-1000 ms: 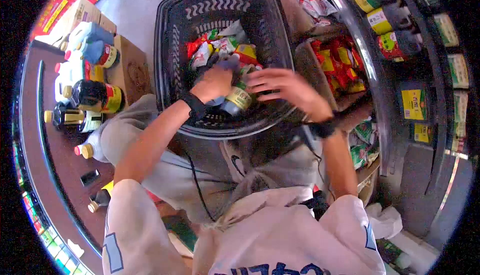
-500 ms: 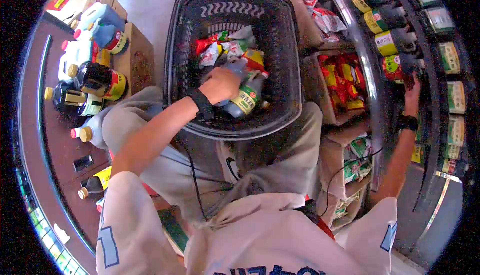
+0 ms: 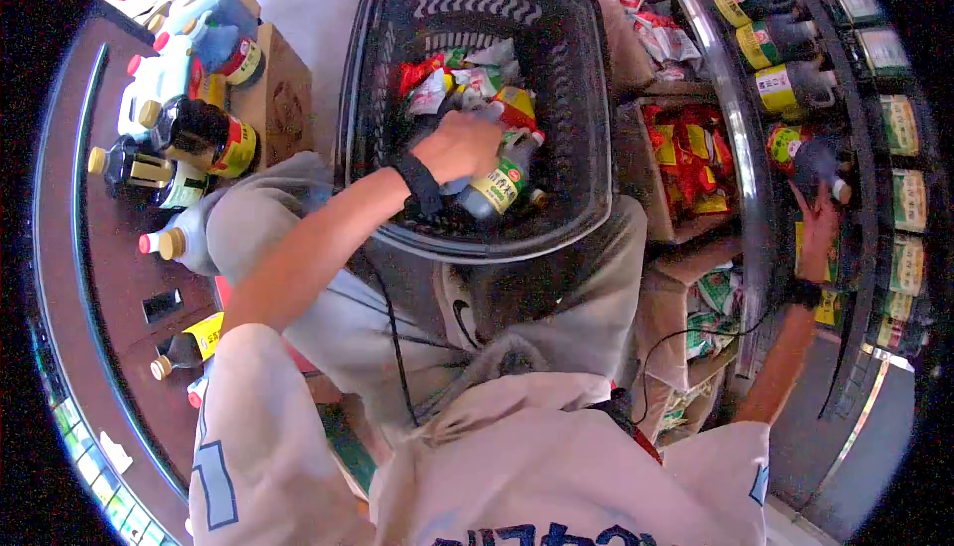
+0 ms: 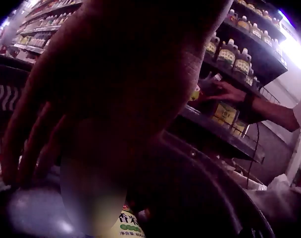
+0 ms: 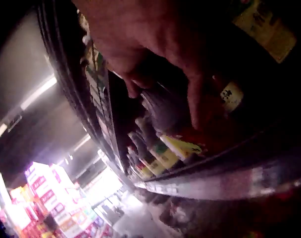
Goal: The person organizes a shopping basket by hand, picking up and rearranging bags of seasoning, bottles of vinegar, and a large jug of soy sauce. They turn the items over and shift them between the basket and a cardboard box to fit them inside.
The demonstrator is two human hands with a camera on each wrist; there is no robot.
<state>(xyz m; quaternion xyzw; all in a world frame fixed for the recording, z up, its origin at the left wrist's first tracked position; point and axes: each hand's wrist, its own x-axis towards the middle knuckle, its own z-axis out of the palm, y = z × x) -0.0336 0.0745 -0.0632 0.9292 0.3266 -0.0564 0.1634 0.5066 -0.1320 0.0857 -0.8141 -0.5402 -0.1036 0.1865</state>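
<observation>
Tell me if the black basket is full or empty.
Neither: the basket is partly filled. Packets and a bottle with a pale label lie inside, below its rim.

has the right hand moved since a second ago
Yes, to the right: the right hand was over the basket and is now past the shelf's front edge, at a bottle.

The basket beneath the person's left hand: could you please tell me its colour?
The basket is black, clearest in the head view.
</observation>
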